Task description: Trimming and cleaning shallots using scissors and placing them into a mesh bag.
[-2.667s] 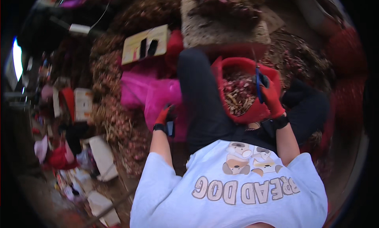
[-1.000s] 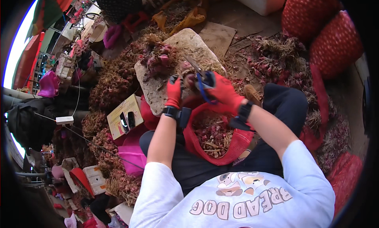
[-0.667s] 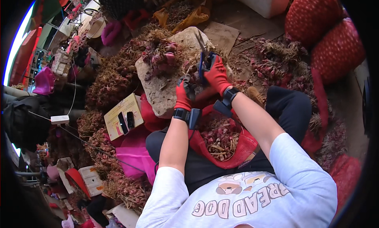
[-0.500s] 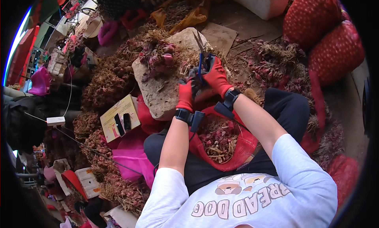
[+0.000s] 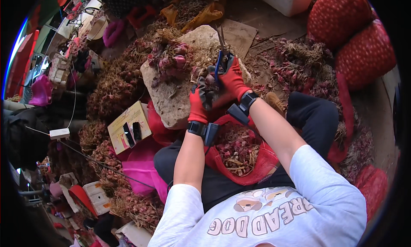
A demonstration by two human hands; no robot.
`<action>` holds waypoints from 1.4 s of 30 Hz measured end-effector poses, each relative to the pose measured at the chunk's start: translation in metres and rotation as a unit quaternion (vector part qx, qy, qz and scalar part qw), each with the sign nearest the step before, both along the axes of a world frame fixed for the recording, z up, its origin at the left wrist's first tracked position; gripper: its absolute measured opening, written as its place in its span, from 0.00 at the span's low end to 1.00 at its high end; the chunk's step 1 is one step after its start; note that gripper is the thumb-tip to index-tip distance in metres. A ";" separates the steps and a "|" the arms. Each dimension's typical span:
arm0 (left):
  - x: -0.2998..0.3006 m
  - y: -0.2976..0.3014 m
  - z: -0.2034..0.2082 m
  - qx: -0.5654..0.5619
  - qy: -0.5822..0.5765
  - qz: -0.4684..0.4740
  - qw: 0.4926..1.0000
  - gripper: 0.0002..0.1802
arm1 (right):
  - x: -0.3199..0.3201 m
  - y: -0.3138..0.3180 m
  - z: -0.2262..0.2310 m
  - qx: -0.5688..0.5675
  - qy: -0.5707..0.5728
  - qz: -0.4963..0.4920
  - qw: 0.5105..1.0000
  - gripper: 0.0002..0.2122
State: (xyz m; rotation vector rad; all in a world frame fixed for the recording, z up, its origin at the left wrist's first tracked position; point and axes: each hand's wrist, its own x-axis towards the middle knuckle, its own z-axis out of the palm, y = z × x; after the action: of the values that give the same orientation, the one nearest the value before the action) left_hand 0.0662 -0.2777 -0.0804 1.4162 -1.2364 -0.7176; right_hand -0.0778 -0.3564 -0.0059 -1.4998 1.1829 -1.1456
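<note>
My right hand, in a red glove with dark palm and fingertips, is closed round blue-handled scissors. Their blades point away from me above the stone. Just left of it my left hand, gloved alike, has its fingers curled round a small brownish shallot, partly hidden by the glove. Both hands are over the near right side of a flat stone block. A bunch of pink-red shallots with dry stalks lies on the stone. Below my hands, a red mesh bag stands open in my lap, holding shallots and trimmings.
Heaps of dried shallots line the left side, with another pile on the right. Full red mesh sacks stand at the far right. A yellow box carries two dark objects. A cable with a white power block crosses the left.
My left hand has shifted slightly left and down, turning so the small shallot shows between the hands. The scissors stay in my right hand, their blades now more upright and closer together.
</note>
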 end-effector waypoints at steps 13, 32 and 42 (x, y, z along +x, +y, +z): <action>-0.022 -0.009 0.029 -0.012 0.045 -0.053 0.997 0.06 | 0.004 0.018 -0.042 -0.062 0.316 -0.176 0.930 0.54; -0.021 -0.016 -0.008 0.056 0.079 -0.013 0.995 0.11 | -0.005 -0.012 -0.101 0.045 -0.076 -0.005 0.996 0.42; -0.063 -0.011 0.048 0.097 0.233 0.081 0.964 0.05 | -0.015 0.005 -0.051 -0.007 -0.166 0.072 0.983 0.31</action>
State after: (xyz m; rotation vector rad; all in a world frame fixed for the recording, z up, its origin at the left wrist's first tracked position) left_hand 0.0030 -0.2886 -0.0329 1.3817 -0.6900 -1.0106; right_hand -0.0925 -0.3516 -0.0565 -1.3182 0.8277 -1.2485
